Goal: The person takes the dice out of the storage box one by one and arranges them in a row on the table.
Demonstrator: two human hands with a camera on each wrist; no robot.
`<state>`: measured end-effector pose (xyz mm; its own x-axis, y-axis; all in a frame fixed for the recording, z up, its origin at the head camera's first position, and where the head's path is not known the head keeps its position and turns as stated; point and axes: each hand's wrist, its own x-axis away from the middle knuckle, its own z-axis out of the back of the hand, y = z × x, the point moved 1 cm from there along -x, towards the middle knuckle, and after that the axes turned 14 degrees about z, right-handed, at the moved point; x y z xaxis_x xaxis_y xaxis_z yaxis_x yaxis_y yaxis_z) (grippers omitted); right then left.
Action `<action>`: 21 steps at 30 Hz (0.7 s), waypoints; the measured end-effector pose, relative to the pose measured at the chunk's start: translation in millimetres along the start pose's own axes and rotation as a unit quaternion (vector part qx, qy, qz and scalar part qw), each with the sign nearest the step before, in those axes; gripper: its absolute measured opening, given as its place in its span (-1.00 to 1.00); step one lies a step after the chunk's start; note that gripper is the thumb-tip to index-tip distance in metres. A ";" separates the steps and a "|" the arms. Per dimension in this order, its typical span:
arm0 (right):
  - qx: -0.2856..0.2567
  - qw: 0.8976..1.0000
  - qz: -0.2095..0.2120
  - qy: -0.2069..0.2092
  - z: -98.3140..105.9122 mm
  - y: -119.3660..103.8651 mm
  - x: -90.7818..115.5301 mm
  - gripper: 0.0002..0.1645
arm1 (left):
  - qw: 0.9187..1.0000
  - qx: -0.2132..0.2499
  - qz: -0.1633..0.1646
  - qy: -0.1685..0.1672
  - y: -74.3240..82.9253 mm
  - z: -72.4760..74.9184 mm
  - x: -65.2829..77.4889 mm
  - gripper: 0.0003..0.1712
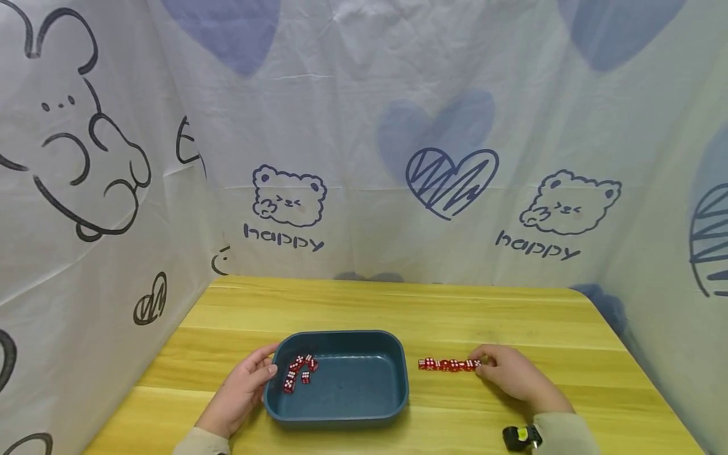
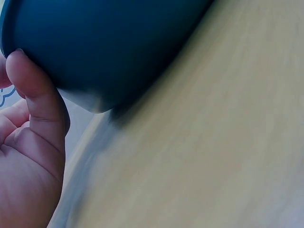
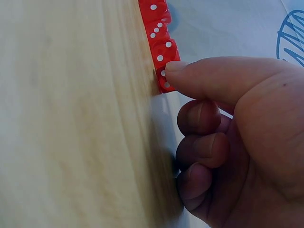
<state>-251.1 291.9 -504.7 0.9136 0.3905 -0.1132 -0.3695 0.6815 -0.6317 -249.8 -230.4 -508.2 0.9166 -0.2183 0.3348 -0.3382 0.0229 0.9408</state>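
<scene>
A dark teal plastic box [image 1: 358, 387] with rounded corners stands on the table in the head view. My left hand [image 1: 241, 385] holds its left side, with the thumb [image 2: 35, 83] against the outer wall near the rim. Several red dice [image 1: 289, 383] with white pips lie inside, towards the left end. To the right of the box runs a straight row of red dice [image 1: 446, 364]. At the row's right end, my right hand [image 1: 512, 376] pinches the last die [image 3: 165, 85]. Its thumb rests on that die, while the other fingers are curled; the index fingertip is hidden in the right wrist view.
The yellow wood-grain table [image 1: 341, 303] reaches back to a white printed curtain [image 1: 352, 208], which also hangs at both sides. A small black device [image 1: 520, 437] sits at my right wrist.
</scene>
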 end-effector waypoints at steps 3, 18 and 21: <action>-0.001 1.000 -0.006 0.000 -0.2 0.0 -0.4 -0.75 | 1.000 -0.002 -0.005 -0.001 0.3 0.1 -1.1 -0.33; -0.039 0.999 -0.028 0.004 1.3 -2.2 -1.5 -0.62 | 1.000 -0.007 -0.007 -0.012 1.1 0.0 0.1 -0.32; -0.039 0.999 -0.025 0.012 1.6 -4.7 -2.9 -0.61 | 1.000 -0.007 -0.006 -0.007 0.8 0.2 -0.2 -0.32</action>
<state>-252.3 288.5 -500.2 0.9347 0.3420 -0.0969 -0.3095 0.6489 -0.6951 -250.3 -230.5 -507.5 0.9177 -0.2317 0.3226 -0.3240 0.0332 0.9455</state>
